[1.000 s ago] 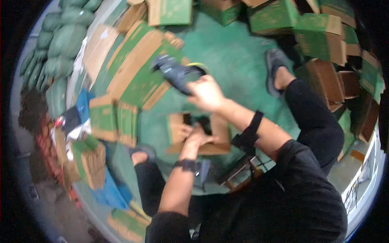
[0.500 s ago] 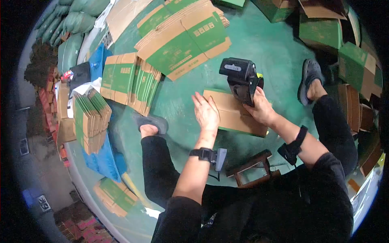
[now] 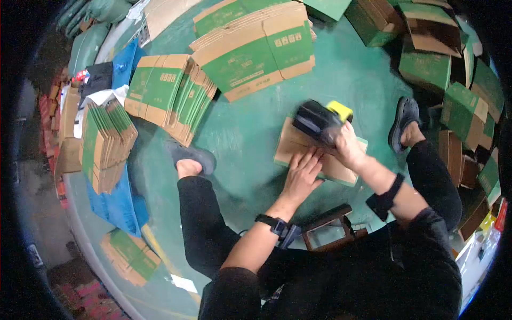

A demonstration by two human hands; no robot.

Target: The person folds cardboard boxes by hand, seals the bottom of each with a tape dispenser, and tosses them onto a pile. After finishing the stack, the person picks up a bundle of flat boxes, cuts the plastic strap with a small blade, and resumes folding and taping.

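Observation:
A small cardboard piece (image 3: pixel 338 166), brown with green edges, lies on the green floor between my feet. My left hand (image 3: pixel 303 173) rests on its near left part, palm down, fingers spread and holding nothing. My right hand (image 3: pixel 348 148) is wrapped round the handle of a black tape dispenser (image 3: pixel 316 118) with a yellow part on top. The tool is over the cardboard's upper middle, blurred by motion; whether it touches the cardboard cannot be made out.
Flattened green-and-brown cartons (image 3: pixel 258 53) are stacked ahead, with more bundles (image 3: pixel 160 90) at the left. Opened boxes (image 3: pixel 426 66) crowd the right side. A small wooden stool (image 3: pixel 333 226) stands close to my body. Blue sheeting (image 3: pixel 114 200) lies at the left.
My left hand has moved right and down onto the cardboard. The black tool in my right hand has tilted and come lower over the cardboard. The whole view has shifted slightly.

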